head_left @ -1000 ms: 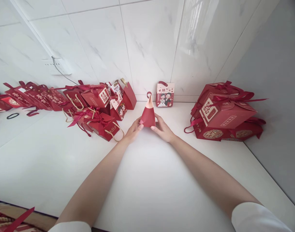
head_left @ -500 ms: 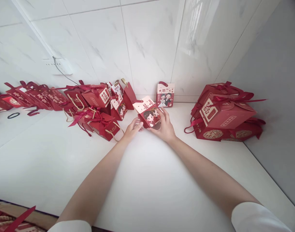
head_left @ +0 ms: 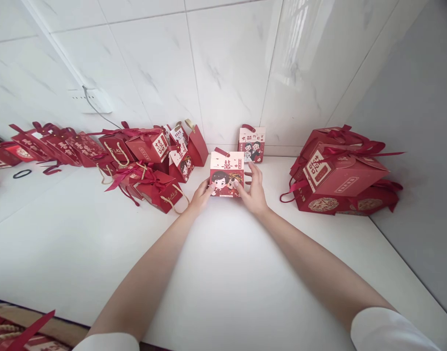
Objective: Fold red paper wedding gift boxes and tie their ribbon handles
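A small red and cream gift box [head_left: 226, 175] with a cartoon couple on its front stands upright between my hands, facing me. My left hand [head_left: 201, 195] grips its left side, thumb at the front edge. On the right side, my right hand [head_left: 255, 192] presses its thumb to the front while its other fingers curve behind and beside the box. Just beyond, against the wall, another gift box [head_left: 252, 145] shows a bride and groom. A similar cartoon box [head_left: 182, 163] sits to the left, next to a plain red box [head_left: 198, 146].
Red boxes with ribbons and rope handles [head_left: 157, 190] crowd the left along the wall. Stacked red boxes [head_left: 340, 170] stand at the right near a grey panel [head_left: 421, 146]. A black ring [head_left: 22, 173] lies far left on the white table [head_left: 223, 273]. More red packaging [head_left: 22, 336] is at lower left.
The held gift box has turned from an angled, tilted pose to upright and front-facing. My right thumb has come onto its front, and my left hand has shifted slightly right.
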Available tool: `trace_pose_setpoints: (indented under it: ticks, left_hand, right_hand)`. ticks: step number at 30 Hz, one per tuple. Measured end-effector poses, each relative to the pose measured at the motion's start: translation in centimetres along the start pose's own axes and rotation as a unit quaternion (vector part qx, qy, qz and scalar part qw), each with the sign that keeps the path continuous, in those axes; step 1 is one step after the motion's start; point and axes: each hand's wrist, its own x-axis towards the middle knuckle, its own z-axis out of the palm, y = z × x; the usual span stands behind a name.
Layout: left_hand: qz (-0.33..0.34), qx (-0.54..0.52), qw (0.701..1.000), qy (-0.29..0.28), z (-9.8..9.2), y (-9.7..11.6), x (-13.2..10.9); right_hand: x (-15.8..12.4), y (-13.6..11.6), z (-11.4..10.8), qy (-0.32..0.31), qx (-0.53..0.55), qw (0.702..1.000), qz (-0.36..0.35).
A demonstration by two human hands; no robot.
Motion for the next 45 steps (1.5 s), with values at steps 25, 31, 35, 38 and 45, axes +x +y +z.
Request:
trace_pose_setpoints:
  ticks: [25,31,35,38,45]
  left_hand:
    - [-0.082,-0.076,0.992,-0.054,-1.8,1.3,0.1]
    - [-0.226,-0.254,0.934,-0.110,-7.8,0.7,0.1]
    - [-0.233,-0.310,0.922,-0.018,-10.2,0.5,-0.3]
    - [-0.193,-0.339,0.917,0.087,-10.7,0.3,0.0]
    - [-0.078,-0.272,0.880,0.382,-13.1,-0.3,0.9]
  right_hand:
    - [0.8,0.8,-0.5,-0.159,0.035,0.970,0.180]
    - [0.6,0.6,-0.5,-0.190,0.005,0.973,0.134]
    - [0.4,0.4,-0.4,-0.216,-0.039,0.973,0.075]
    - [0.3,0.2,-0.4,-0.220,-0.052,0.972,0.058]
    - [0.3,0.2,-0.3,-0.221,-0.056,0.972,0.063]
